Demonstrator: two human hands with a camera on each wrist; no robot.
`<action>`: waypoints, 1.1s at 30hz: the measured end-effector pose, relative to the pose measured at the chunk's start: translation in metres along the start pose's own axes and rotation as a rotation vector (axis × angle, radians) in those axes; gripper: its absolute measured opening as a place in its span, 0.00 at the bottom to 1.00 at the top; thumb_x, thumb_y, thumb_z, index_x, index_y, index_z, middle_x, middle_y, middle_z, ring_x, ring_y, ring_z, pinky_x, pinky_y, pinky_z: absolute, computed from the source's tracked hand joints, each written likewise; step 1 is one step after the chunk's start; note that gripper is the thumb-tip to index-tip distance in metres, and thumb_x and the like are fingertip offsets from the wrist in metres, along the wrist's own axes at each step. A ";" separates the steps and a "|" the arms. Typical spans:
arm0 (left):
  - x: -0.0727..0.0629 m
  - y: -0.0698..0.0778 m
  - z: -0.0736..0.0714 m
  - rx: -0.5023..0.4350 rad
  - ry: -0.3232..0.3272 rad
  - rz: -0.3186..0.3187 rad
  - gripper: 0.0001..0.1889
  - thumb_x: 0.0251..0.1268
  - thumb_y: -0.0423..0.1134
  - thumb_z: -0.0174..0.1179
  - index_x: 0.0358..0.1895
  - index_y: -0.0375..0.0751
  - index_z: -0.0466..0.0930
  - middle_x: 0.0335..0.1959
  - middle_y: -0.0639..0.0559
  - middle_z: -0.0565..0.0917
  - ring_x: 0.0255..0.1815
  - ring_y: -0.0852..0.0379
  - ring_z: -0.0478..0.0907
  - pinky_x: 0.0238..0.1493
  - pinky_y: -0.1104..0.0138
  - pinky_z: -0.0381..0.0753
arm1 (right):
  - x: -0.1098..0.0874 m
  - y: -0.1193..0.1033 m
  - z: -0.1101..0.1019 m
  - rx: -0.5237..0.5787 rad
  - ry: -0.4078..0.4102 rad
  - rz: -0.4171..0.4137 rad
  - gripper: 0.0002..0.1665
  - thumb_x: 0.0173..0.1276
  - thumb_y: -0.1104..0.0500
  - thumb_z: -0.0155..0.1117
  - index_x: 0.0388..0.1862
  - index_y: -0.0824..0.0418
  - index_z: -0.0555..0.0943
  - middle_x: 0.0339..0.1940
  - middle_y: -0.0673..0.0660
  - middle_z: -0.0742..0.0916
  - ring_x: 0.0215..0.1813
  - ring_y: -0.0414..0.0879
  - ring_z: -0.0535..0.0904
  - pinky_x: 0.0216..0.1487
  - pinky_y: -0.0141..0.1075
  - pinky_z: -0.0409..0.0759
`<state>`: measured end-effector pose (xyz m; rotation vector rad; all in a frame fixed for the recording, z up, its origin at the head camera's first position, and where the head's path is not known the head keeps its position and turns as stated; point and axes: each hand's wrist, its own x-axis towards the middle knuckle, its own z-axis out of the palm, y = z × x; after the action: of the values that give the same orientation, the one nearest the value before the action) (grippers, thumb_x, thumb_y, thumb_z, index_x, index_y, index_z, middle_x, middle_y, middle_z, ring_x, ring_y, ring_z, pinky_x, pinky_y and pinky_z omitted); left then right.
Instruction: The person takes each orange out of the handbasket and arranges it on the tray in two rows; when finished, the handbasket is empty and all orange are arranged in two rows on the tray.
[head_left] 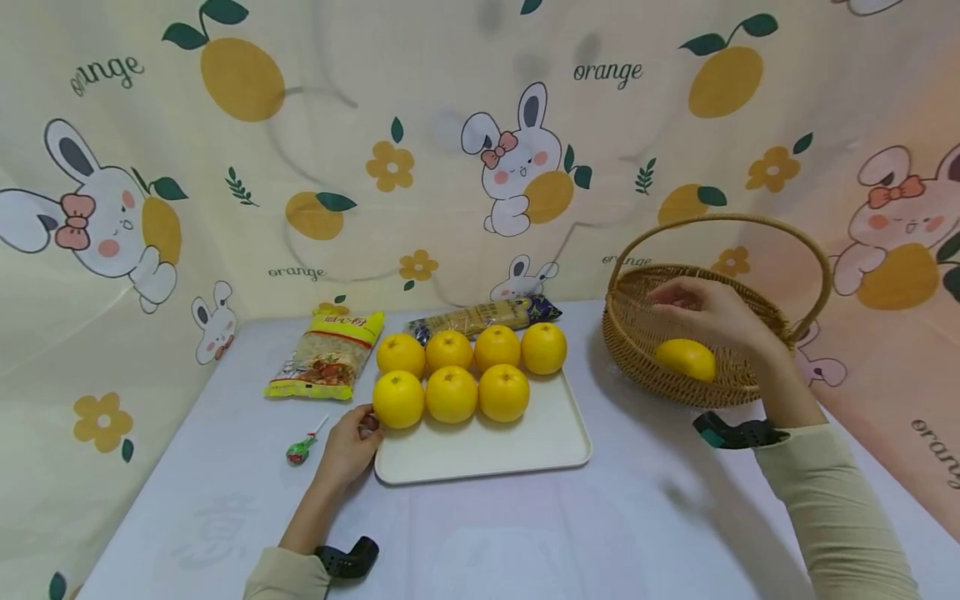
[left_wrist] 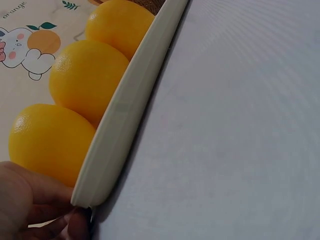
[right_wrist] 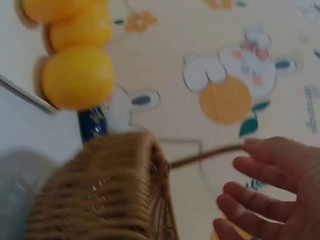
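Note:
My left hand (head_left: 351, 446) is at the left edge of a white tray (head_left: 487, 458), its thumb and fingers pinching the rim at a corner in the left wrist view. Several round, orange-like yellow fruits (head_left: 452, 395) stand on the tray in two rows, four behind and three in front. My right hand (head_left: 708, 310) hovers over a wicker basket (head_left: 637, 358), fingers loosely extended and holding nothing. In the right wrist view, the basket's handle (right_wrist: 205, 157) passes behind the fingertips. Inside the basket lies a longish yellow fruit (head_left: 686, 359), below the right hand.
A yellow bag of dry food (head_left: 326, 357) lies left of the tray, with a green-wrapped lollipop (head_left: 302, 450) in front of it. Behind the fruits is a long packet with dark blue ends (head_left: 483, 317). A printed cloth (head_left: 442, 108) hangs along the back of the white table (head_left: 525, 542).

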<state>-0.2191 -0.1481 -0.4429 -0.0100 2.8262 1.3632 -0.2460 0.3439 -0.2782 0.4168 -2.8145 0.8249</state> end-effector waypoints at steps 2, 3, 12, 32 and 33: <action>0.000 0.000 0.000 -0.001 0.001 0.000 0.24 0.57 0.30 0.55 0.59 0.28 0.69 0.40 0.42 0.77 0.37 0.51 0.72 0.40 0.62 0.72 | 0.004 0.007 -0.008 -0.011 -0.042 0.032 0.18 0.67 0.50 0.57 0.51 0.58 0.78 0.46 0.57 0.82 0.45 0.47 0.76 0.43 0.35 0.73; 0.000 0.000 0.000 -0.001 0.001 0.002 0.24 0.57 0.30 0.55 0.59 0.28 0.69 0.40 0.42 0.77 0.37 0.51 0.72 0.40 0.62 0.72 | 0.006 0.011 -0.011 -0.014 -0.062 0.044 0.19 0.68 0.49 0.57 0.52 0.58 0.78 0.46 0.57 0.82 0.46 0.49 0.76 0.44 0.35 0.73; 0.001 -0.001 0.000 -0.015 0.003 0.003 0.23 0.57 0.29 0.55 0.58 0.27 0.70 0.38 0.43 0.77 0.35 0.52 0.71 0.36 0.65 0.72 | 0.024 0.047 -0.027 -0.007 -0.258 0.154 0.31 0.68 0.44 0.54 0.61 0.64 0.71 0.55 0.65 0.78 0.54 0.59 0.73 0.49 0.50 0.74; 0.001 -0.001 0.000 -0.010 0.003 -0.001 0.23 0.57 0.29 0.55 0.58 0.28 0.70 0.38 0.43 0.77 0.35 0.53 0.71 0.37 0.65 0.71 | 0.018 0.083 -0.005 0.213 -0.654 0.502 0.46 0.68 0.41 0.52 0.74 0.64 0.49 0.71 0.74 0.49 0.67 0.73 0.51 0.60 0.58 0.63; 0.001 -0.002 0.000 -0.010 0.004 0.003 0.23 0.56 0.29 0.55 0.58 0.28 0.70 0.38 0.43 0.77 0.35 0.53 0.71 0.37 0.65 0.71 | 0.016 0.082 -0.004 0.211 -0.660 0.513 0.47 0.67 0.40 0.52 0.74 0.63 0.49 0.71 0.74 0.50 0.67 0.73 0.53 0.59 0.58 0.65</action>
<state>-0.2199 -0.1493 -0.4440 -0.0083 2.8238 1.3801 -0.2869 0.4086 -0.3118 -0.0408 -3.5330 1.2884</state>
